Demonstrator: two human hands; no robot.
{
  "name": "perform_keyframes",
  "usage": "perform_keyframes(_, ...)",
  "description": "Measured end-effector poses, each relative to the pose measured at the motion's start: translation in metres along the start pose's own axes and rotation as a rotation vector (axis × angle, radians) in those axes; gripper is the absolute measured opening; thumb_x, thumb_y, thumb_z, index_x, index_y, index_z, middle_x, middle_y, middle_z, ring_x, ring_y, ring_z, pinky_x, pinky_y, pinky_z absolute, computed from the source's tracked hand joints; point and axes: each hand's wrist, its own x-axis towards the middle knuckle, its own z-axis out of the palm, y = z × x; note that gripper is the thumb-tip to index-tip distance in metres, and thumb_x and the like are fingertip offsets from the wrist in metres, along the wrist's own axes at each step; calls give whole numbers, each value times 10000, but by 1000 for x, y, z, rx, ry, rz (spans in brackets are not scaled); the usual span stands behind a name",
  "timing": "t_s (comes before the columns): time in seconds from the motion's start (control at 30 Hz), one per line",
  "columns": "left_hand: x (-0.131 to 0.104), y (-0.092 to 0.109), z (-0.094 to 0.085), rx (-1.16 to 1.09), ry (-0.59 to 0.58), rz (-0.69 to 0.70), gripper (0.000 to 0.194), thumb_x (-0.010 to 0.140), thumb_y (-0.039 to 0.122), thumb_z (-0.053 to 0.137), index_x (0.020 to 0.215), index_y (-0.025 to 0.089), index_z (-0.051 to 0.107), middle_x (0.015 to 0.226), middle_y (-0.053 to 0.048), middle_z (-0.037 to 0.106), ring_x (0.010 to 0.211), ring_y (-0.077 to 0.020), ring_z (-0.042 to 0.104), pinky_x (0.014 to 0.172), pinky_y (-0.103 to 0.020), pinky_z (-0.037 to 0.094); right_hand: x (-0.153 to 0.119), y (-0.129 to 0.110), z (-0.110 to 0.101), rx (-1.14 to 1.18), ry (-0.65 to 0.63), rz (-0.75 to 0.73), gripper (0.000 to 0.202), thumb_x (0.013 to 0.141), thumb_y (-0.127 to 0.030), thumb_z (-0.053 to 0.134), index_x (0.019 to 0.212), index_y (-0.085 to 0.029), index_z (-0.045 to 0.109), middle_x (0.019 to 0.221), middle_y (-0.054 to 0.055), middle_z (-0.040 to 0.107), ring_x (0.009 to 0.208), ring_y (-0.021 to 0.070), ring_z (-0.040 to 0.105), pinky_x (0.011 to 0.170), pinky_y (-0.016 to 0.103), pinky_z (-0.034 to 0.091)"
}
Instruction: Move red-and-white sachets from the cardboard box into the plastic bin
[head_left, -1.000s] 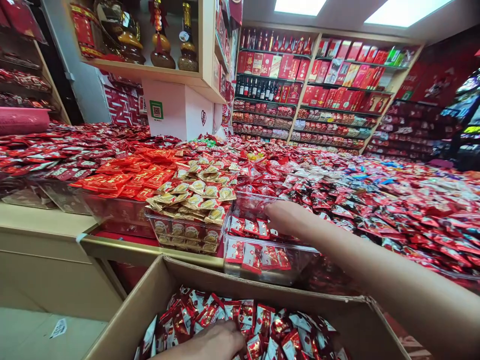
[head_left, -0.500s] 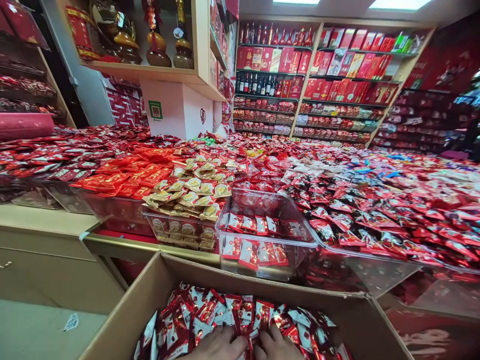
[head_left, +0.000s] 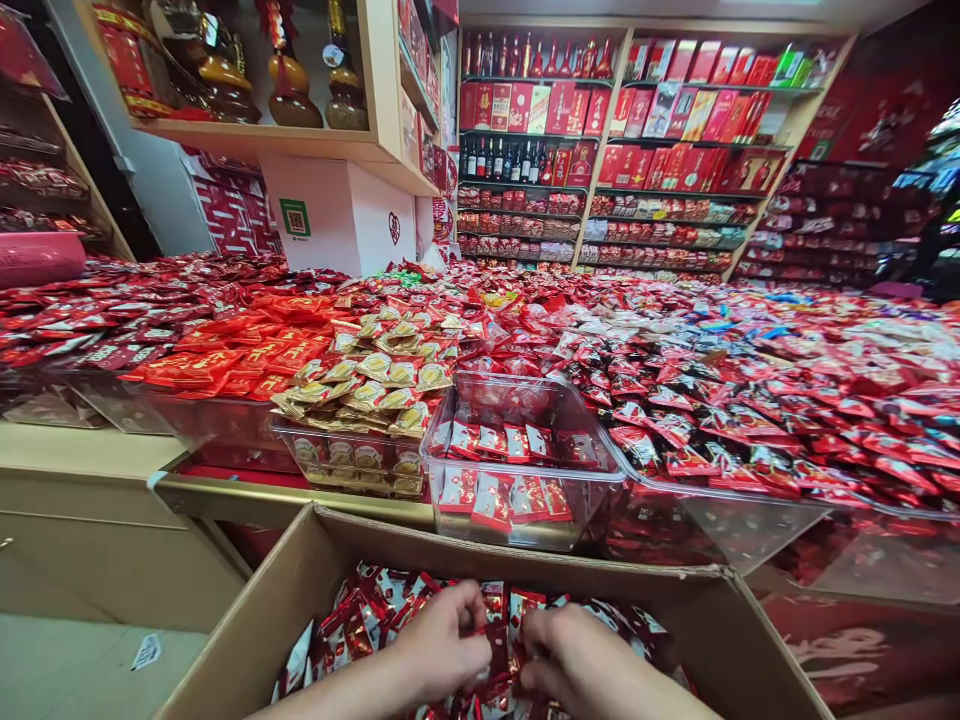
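Observation:
A cardboard box point(head_left: 600, 570) stands open in front of me, partly filled with small red-and-white wrapped snack packets point(head_left: 349, 635). Both my hands are inside it, side by side over the packets. My left hand point(head_left: 450, 635) is closed, thumb and fingers curled round a dark red packet at their tips. Close by, my right hand point(head_left: 570, 645) is curled inward among the packets, its fingertips partly hidden. Just beyond the box, a clear plastic bin point(head_left: 592, 510) holds a low layer of similar red-and-white packets in rows.
Left of the clear bin, gold packets point(head_left: 375, 385) and orange-red packets point(head_left: 232, 350) are heaped in bins. Red and black packets point(head_left: 720, 420) pile up to the right. Shelves point(head_left: 615, 120) of bottles and boxes stand behind; a cabinet point(head_left: 75, 530) is at left.
My hands have risen slightly and moved forward out of the packets, showing more of both forearms. Their fingers, spread low among the packets before, are now curled. The view has shifted a little.

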Motion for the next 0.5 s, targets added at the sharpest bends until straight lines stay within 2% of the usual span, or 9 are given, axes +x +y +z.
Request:
perform_keyframes(0.13, -5, 16, -11, -362, -68, 11, 202, 554, 146, 367, 744, 173, 429, 616, 61, 436, 561, -91, 377, 538, -205, 309, -2, -8, -18, 391, 200, -5, 168, 746, -276, 481, 614, -188, 426, 550, -47, 452, 537, 98, 377, 489, 204, 284)
perform_keyframes(0.23, -10, 21, -9, -462, -150, -14, 179, 601, 150, 431, 761, 151, 510, 600, 58, 442, 562, -91, 374, 566, -217, 312, 4, -8, -13, 606, 292, 35, 257, 755, -357, 486, 591, -190, 379, 530, -61, 361, 523, 94, 313, 479, 214, 261)
perform_keyframes(0.33, -14, 25, -6, -600, -264, 81, 173, 689, 284, 529, 790, 145, 545, 643, 40, 479, 632, -107, 426, 665, -248, 349, 10, -8, -5, 892, 322, 92, 318, 729, -443, 514, 599, -197, 361, 479, -91, 314, 443, 67, 254, 409, 198, 208)
perform_keyframes(0.4, -17, 28, -8, -627, -308, 132, 275, 721, 404, 539, 782, 136, 549, 655, 36, 479, 626, -97, 414, 672, -241, 349, 11, -9, -4, 1037, 327, 150, 343, 718, -487, 519, 610, -206, 354, 407, -118, 301, 348, 46, 220, 345, 184, 163)
perform_keyframes(0.5, -20, 32, -15, -497, -326, 128, 363, 731, 484, 519, 694, 124, 518, 571, 61, 399, 522, -64, 305, 531, -196, 285, 7, -14, -10, 1173, 323, 210, 338, 729, -505, 507, 637, -207, 375, 308, -117, 381, 243, 43, 248, 291, 168, 152)
